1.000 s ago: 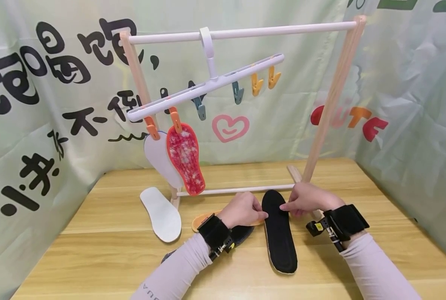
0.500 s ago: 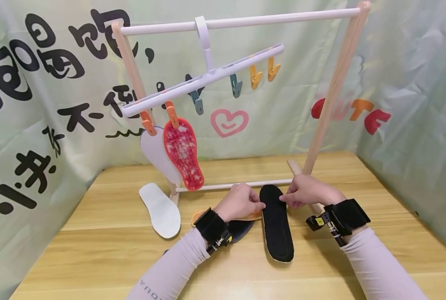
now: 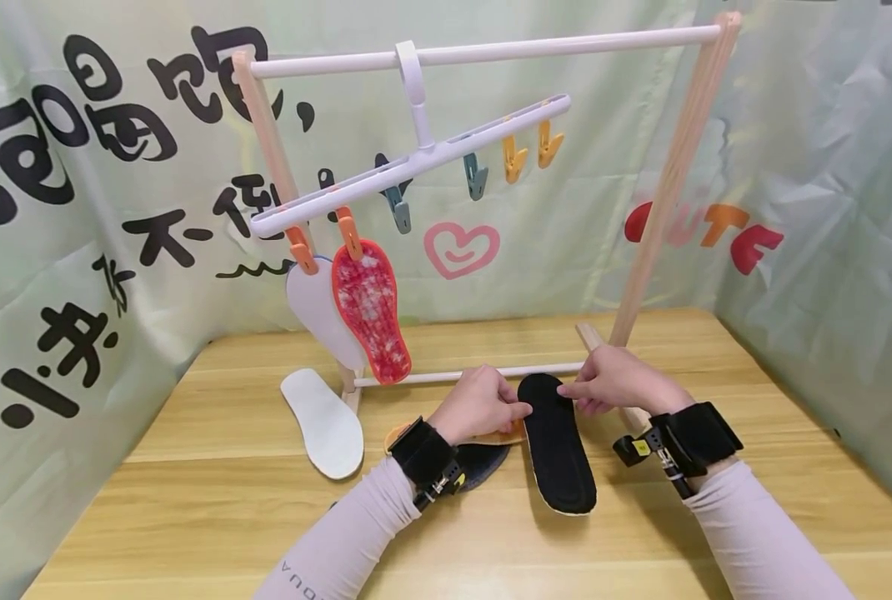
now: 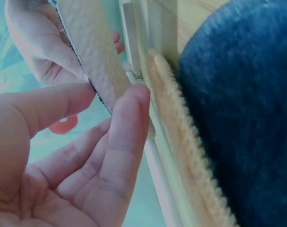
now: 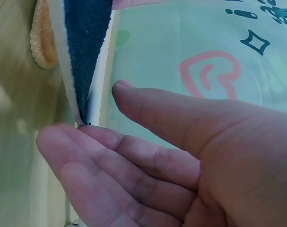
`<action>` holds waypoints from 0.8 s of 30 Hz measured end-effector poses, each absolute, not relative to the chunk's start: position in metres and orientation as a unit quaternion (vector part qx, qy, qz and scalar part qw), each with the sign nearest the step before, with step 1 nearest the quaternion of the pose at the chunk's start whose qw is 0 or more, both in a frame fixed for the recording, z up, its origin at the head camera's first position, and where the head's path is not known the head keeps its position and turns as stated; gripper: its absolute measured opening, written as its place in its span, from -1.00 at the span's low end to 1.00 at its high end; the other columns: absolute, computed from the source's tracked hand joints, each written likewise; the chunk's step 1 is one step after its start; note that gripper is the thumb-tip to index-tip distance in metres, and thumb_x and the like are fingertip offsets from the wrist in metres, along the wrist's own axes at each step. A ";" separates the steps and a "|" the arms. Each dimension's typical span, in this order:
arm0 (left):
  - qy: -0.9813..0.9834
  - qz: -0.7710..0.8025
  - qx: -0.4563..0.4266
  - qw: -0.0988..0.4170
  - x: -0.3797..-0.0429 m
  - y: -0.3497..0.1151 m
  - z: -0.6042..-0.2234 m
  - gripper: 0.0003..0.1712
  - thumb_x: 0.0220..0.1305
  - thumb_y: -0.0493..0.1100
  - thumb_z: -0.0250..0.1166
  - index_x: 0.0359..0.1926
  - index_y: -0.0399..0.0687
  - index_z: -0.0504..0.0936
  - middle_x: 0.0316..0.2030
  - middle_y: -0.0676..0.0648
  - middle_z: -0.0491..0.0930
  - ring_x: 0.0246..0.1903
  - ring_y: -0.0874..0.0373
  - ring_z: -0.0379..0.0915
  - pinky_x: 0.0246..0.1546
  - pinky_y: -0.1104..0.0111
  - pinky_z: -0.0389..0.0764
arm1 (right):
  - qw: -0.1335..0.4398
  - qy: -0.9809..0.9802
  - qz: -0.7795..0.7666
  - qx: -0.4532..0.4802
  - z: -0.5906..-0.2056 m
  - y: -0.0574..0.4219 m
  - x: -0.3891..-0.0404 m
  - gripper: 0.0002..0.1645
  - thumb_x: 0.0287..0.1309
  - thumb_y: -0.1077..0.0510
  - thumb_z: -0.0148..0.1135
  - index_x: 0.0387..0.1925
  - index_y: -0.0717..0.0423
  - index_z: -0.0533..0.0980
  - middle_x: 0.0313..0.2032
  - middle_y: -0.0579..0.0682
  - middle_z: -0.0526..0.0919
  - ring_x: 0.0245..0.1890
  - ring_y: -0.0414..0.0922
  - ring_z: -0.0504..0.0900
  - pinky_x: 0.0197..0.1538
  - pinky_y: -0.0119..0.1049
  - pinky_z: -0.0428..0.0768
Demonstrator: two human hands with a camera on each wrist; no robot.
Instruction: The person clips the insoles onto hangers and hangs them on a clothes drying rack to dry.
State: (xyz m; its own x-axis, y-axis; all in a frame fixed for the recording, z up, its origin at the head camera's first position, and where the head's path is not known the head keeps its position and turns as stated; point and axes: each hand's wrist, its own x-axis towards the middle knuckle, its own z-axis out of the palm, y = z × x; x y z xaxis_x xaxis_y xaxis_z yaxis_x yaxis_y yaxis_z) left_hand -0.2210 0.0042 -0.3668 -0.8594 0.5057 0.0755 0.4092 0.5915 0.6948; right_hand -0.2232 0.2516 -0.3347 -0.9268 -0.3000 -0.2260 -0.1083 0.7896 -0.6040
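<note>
A black insole (image 3: 554,446) with a pale underside stands tilted between the two hands, its near end raised above the table. My left hand (image 3: 479,402) pinches its left edge near the far end, thumb on the black face and fingers on the pale back, as the left wrist view shows. On the other side, my right hand (image 3: 614,382) touches the insole's edge with its fingers. Its thumb (image 5: 148,104) stands apart from the black face in the right wrist view. Under the left wrist lie an orange-tan insole (image 3: 502,437) and a dark blue fuzzy insole (image 4: 242,109).
A white insole (image 3: 322,425) lies on the table's left. Behind, a wooden rack (image 3: 671,183) bears a tilted white clip hanger (image 3: 416,162). Orange clips hold a red-patterned insole (image 3: 371,312) and a pale insole (image 3: 318,304); blue-grey clips (image 3: 476,177) and yellow clips (image 3: 515,160) hang farther right.
The black insole's near end has risen off the table and swung a little away from me. Both hands keep nearly the same places beside it. The head view has shifted slightly.
</note>
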 end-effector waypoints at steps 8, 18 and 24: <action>0.888 0.384 0.241 0.076 -0.219 0.003 -0.365 -0.72 0.36 -0.08 0.52 -0.51 -0.04 0.88 -0.68 0.00 0.74 -0.64 0.30 0.66 -0.47 0.54 0.39 | 0.156 0.929 -0.320 -0.098 -0.332 0.248 -0.219 -0.59 0.36 0.03 0.48 -0.48 0.29 0.74 -0.57 -0.05 0.76 -0.49 -0.16 0.80 -0.29 -0.22 0.82; 0.881 0.416 0.214 0.070 -0.219 0.004 -0.363 -0.76 0.37 -0.12 0.52 -0.46 -0.08 0.88 -0.65 0.02 0.75 -0.63 0.30 0.70 -0.54 0.57 0.48 | 0.140 0.931 -0.324 -0.095 -0.327 0.247 -0.217 -0.61 0.36 0.04 0.49 -0.43 0.31 0.77 -0.54 0.00 0.79 -0.47 -0.12 0.83 -0.30 -0.24 0.82; 0.867 0.452 0.202 0.059 -0.219 0.006 -0.362 -0.86 0.33 -0.22 0.52 -0.38 -0.18 0.88 -0.61 0.01 0.77 -0.63 0.29 0.71 -0.55 0.53 0.59 | 0.135 0.921 -0.353 -0.090 -0.325 0.244 -0.215 -0.63 0.38 0.04 0.46 -0.32 0.33 0.78 -0.47 0.07 0.83 -0.40 -0.09 0.85 -0.21 -0.17 0.84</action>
State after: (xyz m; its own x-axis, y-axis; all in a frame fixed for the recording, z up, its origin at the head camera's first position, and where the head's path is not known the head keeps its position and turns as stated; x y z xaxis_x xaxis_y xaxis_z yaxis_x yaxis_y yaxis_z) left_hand -0.2192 0.0064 -0.3618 -0.9114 0.4034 0.0810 0.2973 0.5096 0.8074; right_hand -0.2152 0.2442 -0.3245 -0.9474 -0.2617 -0.1845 -0.0713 0.7340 -0.6754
